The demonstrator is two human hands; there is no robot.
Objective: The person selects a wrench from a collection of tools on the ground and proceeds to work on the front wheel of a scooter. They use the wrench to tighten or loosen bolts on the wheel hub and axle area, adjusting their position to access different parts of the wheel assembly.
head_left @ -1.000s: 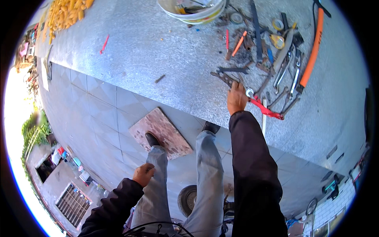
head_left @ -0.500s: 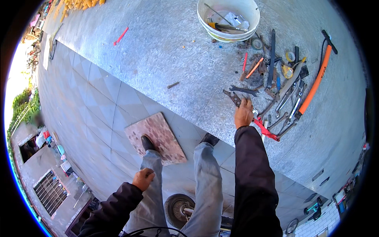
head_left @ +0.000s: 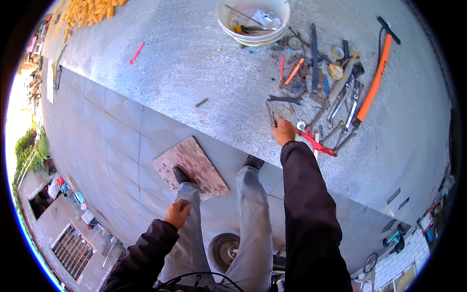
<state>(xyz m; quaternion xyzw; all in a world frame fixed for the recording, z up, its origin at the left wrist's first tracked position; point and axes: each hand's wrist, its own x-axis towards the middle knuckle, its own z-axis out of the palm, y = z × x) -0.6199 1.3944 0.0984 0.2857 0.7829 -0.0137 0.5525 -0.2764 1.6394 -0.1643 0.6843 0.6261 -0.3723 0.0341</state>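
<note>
My right hand [head_left: 283, 131] is closed around the end of a narrow, dark, rusty metal piece [head_left: 271, 115], just above the concrete slab's near edge. Its kind is unclear, as it shows edge-on and my fingers cover the lower part. Beyond it lies a dark open-ended wrench [head_left: 284, 100]. Close to the right of my fingers are the shiny end of a wrench [head_left: 300, 125] and a red-handled tool [head_left: 318, 145]. My left hand [head_left: 178, 213] hangs over my left thigh, fingers curled, with nothing visible in it.
A white bucket [head_left: 287, 24] with tools stands at the far side. Right of it spread several wrenches [head_left: 352, 109], a long black bar [head_left: 314, 58], tape rolls [head_left: 337, 52] and an orange pump [head_left: 377, 82]. A small metal rod [head_left: 201, 102] lies left. Under my foot is a reddish board [head_left: 194, 165].
My right hand has drawn the dark metal piece toward the left, away from the other tools, and turned it edge-on. My left hand stays curled; the whole view has shifted slightly.
</note>
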